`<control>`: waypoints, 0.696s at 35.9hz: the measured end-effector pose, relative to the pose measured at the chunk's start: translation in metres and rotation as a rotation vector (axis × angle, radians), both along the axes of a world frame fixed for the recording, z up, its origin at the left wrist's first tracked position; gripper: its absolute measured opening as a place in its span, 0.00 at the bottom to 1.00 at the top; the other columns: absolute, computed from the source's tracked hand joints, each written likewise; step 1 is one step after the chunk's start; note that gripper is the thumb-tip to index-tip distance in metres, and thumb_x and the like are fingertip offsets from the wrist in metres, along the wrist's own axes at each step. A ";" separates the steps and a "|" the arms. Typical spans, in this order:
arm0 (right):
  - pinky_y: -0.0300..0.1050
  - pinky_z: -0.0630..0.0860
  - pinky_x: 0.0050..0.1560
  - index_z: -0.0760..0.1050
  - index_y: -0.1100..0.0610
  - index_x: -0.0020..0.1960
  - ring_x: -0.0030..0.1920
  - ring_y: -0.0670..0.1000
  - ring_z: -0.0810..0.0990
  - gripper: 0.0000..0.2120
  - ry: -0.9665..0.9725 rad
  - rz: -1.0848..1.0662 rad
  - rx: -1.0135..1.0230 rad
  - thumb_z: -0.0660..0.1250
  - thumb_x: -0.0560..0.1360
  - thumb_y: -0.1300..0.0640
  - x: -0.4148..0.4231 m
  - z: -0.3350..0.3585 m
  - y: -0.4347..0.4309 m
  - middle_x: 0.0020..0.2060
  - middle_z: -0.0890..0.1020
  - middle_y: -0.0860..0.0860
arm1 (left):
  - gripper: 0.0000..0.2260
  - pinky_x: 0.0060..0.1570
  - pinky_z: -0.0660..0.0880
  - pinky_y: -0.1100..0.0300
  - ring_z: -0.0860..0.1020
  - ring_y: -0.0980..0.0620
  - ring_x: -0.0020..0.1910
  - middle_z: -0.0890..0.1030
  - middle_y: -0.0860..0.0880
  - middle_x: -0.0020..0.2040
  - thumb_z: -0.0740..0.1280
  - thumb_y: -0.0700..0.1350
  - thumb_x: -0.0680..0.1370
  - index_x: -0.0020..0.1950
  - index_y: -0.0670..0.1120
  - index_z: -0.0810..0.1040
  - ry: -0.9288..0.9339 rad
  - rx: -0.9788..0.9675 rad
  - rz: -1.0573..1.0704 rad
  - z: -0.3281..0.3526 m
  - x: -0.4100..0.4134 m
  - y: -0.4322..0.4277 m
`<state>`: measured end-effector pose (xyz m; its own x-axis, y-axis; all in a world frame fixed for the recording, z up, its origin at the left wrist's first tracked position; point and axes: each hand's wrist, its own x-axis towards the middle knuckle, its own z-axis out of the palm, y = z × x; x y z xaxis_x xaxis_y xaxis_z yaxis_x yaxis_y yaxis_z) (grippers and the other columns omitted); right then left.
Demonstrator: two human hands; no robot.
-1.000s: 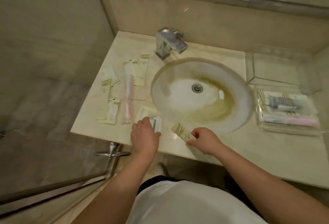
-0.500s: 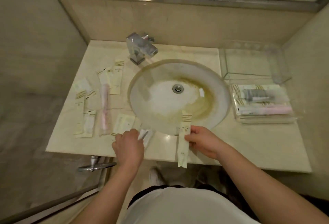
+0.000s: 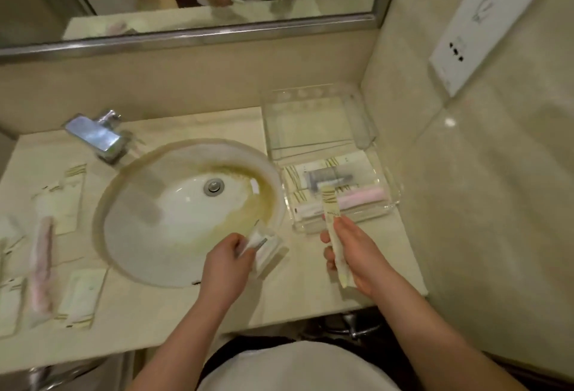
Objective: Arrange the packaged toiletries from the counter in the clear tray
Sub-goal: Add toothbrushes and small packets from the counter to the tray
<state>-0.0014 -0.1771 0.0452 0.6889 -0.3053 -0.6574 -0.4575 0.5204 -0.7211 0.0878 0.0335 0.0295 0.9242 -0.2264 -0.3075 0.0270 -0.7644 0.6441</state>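
Gripping a long sachet (image 3: 334,229), the right hand (image 3: 357,254) is hovering near the tray (image 3: 389,179); the left hand (image 3: 228,263) is clutching a packet (image 3: 267,246).

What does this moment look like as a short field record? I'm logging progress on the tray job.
left hand: holds small clear packet at the sink's front rim
right hand: holds long cream packet, its tip over the tray
clear tray: several packets inside, pink toothbrush pack among them
counter left of sink: packets still unplaced
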 end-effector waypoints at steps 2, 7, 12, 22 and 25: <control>0.44 0.69 0.29 0.74 0.56 0.61 0.28 0.50 0.74 0.12 0.001 -0.029 0.027 0.54 0.83 0.61 -0.004 0.001 -0.019 0.40 0.76 0.56 | 0.10 0.28 0.63 0.64 0.69 0.52 0.29 0.72 0.48 0.29 0.68 0.41 0.73 0.36 0.39 0.71 0.006 -0.016 -0.025 0.001 -0.002 -0.016; 0.50 0.75 0.40 0.69 0.58 0.60 0.40 0.55 0.79 0.21 0.027 -0.033 0.007 0.52 0.74 0.76 -0.006 0.002 -0.053 0.49 0.75 0.59 | 0.07 0.29 0.63 0.62 0.70 0.51 0.31 0.74 0.46 0.31 0.67 0.41 0.73 0.38 0.40 0.72 0.004 -0.008 -0.100 0.005 -0.001 -0.042; 0.49 0.78 0.46 0.70 0.58 0.63 0.44 0.51 0.85 0.21 0.069 0.163 -0.197 0.56 0.74 0.74 0.013 0.002 -0.072 0.54 0.80 0.59 | 0.06 0.31 0.65 0.59 0.72 0.50 0.32 0.75 0.47 0.32 0.68 0.41 0.74 0.38 0.41 0.73 0.006 -0.011 -0.138 0.007 0.013 -0.055; 0.39 0.74 0.42 0.82 0.54 0.57 0.42 0.47 0.81 0.13 0.168 0.495 -0.870 0.69 0.74 0.59 0.086 0.023 -0.125 0.48 0.85 0.51 | 0.07 0.33 0.65 0.56 0.71 0.50 0.32 0.74 0.47 0.32 0.68 0.41 0.73 0.37 0.41 0.72 0.008 -0.073 -0.138 0.003 0.053 -0.072; 0.43 0.76 0.45 0.81 0.50 0.60 0.43 0.49 0.81 0.16 0.218 0.651 -1.013 0.65 0.75 0.60 0.111 0.027 -0.139 0.50 0.83 0.48 | 0.07 0.32 0.65 0.58 0.70 0.52 0.32 0.74 0.47 0.33 0.68 0.41 0.74 0.38 0.40 0.72 0.008 -0.089 -0.154 -0.001 0.060 -0.077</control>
